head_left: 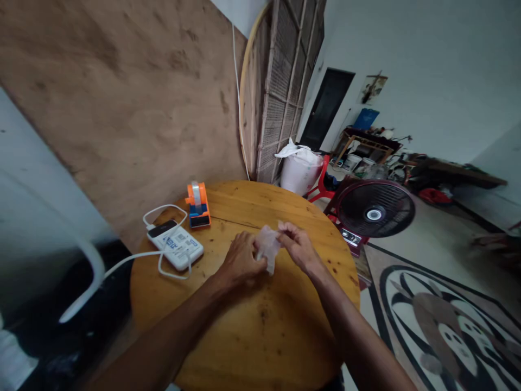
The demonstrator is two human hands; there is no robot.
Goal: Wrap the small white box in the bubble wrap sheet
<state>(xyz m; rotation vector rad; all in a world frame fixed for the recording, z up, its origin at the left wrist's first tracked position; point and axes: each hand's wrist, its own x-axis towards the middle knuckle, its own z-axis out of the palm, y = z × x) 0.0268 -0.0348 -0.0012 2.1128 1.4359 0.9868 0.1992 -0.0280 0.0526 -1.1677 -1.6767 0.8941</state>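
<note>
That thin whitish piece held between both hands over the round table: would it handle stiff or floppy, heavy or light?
The translucent piece looks crumpled and bent between the left hand and right hand, so probably floppy. Fingertips alone carry it, suggesting it is very light. It seems filmy, possibly slippery, though blur hides detail.

power bank [176, 245] label print blurred, no text readable
</note>
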